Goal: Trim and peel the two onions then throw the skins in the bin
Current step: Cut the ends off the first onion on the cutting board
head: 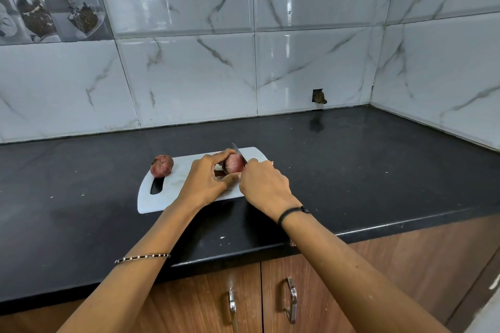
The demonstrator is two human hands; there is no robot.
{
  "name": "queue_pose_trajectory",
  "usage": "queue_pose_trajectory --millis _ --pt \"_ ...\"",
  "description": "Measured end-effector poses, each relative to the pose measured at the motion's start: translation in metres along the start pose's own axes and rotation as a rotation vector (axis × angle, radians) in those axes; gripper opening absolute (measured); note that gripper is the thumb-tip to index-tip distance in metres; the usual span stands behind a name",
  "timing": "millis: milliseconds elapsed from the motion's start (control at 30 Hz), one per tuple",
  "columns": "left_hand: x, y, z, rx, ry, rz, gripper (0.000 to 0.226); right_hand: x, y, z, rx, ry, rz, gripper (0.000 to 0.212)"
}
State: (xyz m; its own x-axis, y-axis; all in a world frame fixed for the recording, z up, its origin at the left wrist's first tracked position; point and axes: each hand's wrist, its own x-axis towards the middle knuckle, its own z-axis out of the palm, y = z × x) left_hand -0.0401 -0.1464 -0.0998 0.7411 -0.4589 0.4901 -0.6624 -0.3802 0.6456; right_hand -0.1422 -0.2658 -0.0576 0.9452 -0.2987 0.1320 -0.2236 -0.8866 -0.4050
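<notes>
Pinched between my left hand's (206, 180) thumb and curled fingers is a round, reddish-purple onion in its papery skin (233, 164), held down on the white plastic cutting board with the slotted handle (173, 192). My right hand (263, 186) is closed around the handle of a small steel-bladed knife (239, 154); the handle itself is hidden inside my fist, and only the blade shows, rising past the onion's right end with its tip pointing toward the wall.

From this grip I judge I am trimming that end. My left fingertips wrap over the top of the onion, very near the blade, so the clearest risk is the edge meeting a finger if it skids on the dry skin instead of biting. The onion is round and rests on a small patch of the board, so it may roll under pressure unless I hold it hard.

A second reddish onion, unpeeled with a ragged top (161, 166), sits on the far left corner of the board, close to its edge, just behind the handle slot. A jolt to the board could send it off onto the black stone countertop (365, 170).

That board lies near the counter's front edge; hard cutting could shift it. No bin is in view, so loose skins may scatter before I carry them off.
</notes>
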Motion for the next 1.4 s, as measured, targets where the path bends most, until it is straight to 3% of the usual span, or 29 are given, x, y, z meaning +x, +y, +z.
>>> queue_pose_trajectory --millis 200,367,600,767,967,1400 --pt "0.000 0.002 0.000 0.026 0.013 0.016 0.032 -0.010 -0.005 0.004 -0.184 0.034 -0.036 0.030" --pt "0.000 0.004 0.001 0.073 0.002 0.071 0.022 -0.012 -0.007 0.004 -0.199 0.005 -0.011 0.033" --pt "0.000 0.000 0.000 0.027 0.027 -0.033 0.033 -0.009 -0.003 -0.001 -0.240 -0.042 -0.007 0.036" --pt "-0.003 -0.002 -0.002 -0.067 0.033 -0.066 0.042 -0.011 0.013 -0.011 -0.086 -0.036 0.090 0.036" --pt "-0.003 -0.003 -0.004 -0.146 0.049 -0.094 0.049 -0.020 0.008 -0.014 -0.004 0.022 0.063 0.034" --pt "0.000 -0.006 0.000 -0.100 0.085 -0.074 0.047 -0.022 0.002 -0.006 -0.243 -0.082 -0.009 0.040"
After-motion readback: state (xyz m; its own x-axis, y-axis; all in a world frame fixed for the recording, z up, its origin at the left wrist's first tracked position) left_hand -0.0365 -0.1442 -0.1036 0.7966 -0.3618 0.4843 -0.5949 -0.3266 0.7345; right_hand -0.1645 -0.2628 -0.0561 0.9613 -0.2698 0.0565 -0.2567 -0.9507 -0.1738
